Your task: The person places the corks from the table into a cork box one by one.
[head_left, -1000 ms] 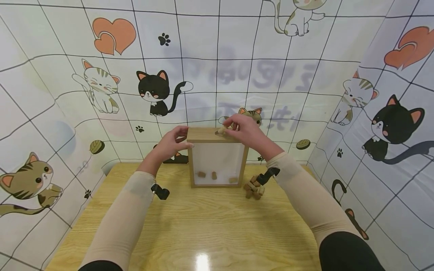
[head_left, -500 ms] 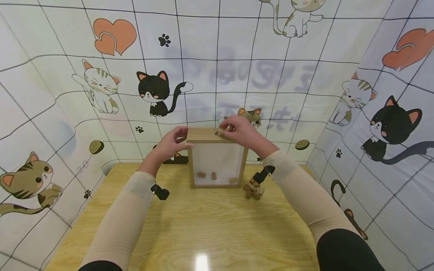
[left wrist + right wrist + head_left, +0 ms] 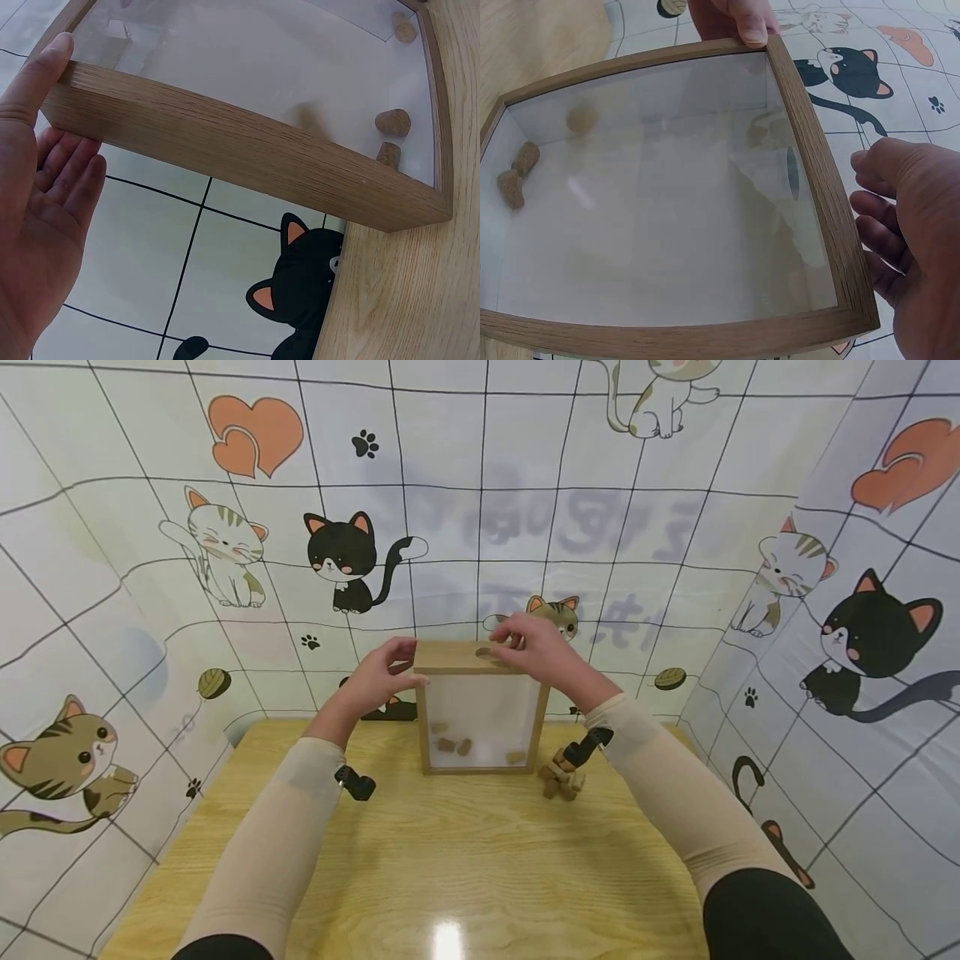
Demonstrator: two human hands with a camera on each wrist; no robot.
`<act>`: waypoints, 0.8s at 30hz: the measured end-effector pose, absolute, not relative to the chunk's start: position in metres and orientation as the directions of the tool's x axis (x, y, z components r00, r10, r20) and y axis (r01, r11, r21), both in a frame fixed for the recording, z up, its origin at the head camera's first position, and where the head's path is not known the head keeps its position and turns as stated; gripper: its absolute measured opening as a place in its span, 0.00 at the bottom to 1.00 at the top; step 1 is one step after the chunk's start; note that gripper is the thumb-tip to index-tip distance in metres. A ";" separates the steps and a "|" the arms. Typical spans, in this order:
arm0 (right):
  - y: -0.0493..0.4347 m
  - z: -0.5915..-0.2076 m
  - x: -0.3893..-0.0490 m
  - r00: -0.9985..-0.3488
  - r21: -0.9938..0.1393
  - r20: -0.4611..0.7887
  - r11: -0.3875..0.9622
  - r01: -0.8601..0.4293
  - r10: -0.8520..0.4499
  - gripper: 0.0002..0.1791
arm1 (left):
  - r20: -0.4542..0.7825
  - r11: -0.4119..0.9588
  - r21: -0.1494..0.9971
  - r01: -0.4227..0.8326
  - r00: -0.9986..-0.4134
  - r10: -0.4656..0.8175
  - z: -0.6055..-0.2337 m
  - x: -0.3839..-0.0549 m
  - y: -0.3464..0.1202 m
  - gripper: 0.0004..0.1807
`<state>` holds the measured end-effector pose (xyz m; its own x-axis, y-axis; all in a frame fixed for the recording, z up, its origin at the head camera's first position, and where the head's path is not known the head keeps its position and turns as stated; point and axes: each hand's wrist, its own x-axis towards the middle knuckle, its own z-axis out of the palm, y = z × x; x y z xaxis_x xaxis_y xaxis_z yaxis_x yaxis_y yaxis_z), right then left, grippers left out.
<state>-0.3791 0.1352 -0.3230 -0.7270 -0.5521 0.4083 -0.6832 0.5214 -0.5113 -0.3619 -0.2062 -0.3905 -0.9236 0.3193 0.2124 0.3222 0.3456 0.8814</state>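
Observation:
A wooden shadow box with a clear front stands upright on the table, a round hole in its top edge. My left hand holds its upper left corner, thumb on the front edge and fingers at the back. Just above the top, beside the hole, my right hand has loosely bent fingers with nothing visible between them. Inside, a blurred cork is in motion at the left. Other cork stoppers lie at the bottom, one cork at the right.
A small pile of corks lies on the wooden table to the right of the box. Behind and at both sides hangs a white cat-print sheet, close behind the box.
The cork between my right fingertips has left them at the hole, and a blurred one now shows inside. A cork at the bottom has shifted left and tilted. My left hand stays put.

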 end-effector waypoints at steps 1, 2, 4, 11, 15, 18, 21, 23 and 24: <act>0.137 -0.323 -0.379 -0.730 -0.515 0.411 0.522 -0.680 -0.546 0.10 | 0.212 0.348 0.881 0.321 -0.924 0.318 -0.391 -0.362 -0.206 0.45; 0.138 -0.324 -0.378 -0.734 -0.520 0.412 0.522 -0.676 -0.540 0.10 | 0.212 0.346 0.882 0.321 -0.924 0.317 -0.391 -0.362 -0.207 0.45; 0.140 -0.324 -0.377 -0.736 -0.528 0.418 0.517 -0.673 -0.532 0.09 | 0.210 0.346 0.882 0.319 -0.925 0.317 -0.391 -0.363 -0.207 0.45; 0.154 -0.327 -0.370 -0.718 -0.515 0.476 0.500 -0.696 -0.507 0.08 | 0.210 0.347 0.881 0.320 -0.924 0.320 -0.392 -0.365 -0.207 0.46; 0.167 -0.332 -0.363 -0.709 -0.485 0.524 0.520 -0.704 -0.472 0.08 | 0.212 0.357 0.876 0.324 -0.924 0.318 -0.393 -0.366 -0.207 0.46; 0.180 -0.339 -0.354 -0.713 -0.485 0.548 0.528 -0.697 -0.437 0.07 | 0.217 0.359 0.873 0.330 -0.922 0.320 -0.394 -0.367 -0.207 0.46; 0.195 -0.349 -0.346 -0.729 -0.507 0.550 0.531 -0.679 -0.406 0.07 | 0.218 0.361 0.872 0.331 -0.922 0.320 -0.395 -0.368 -0.207 0.46; 0.205 -0.360 -0.341 -0.747 -0.527 0.539 0.535 -0.660 -0.390 0.06 | 0.217 0.360 0.873 0.328 -0.924 0.315 -0.395 -0.369 -0.207 0.46; 0.210 -0.366 -0.339 -0.753 -0.531 0.537 0.541 -0.652 -0.380 0.06 | 0.217 0.359 0.874 0.326 -0.925 0.312 -0.395 -0.369 -0.207 0.46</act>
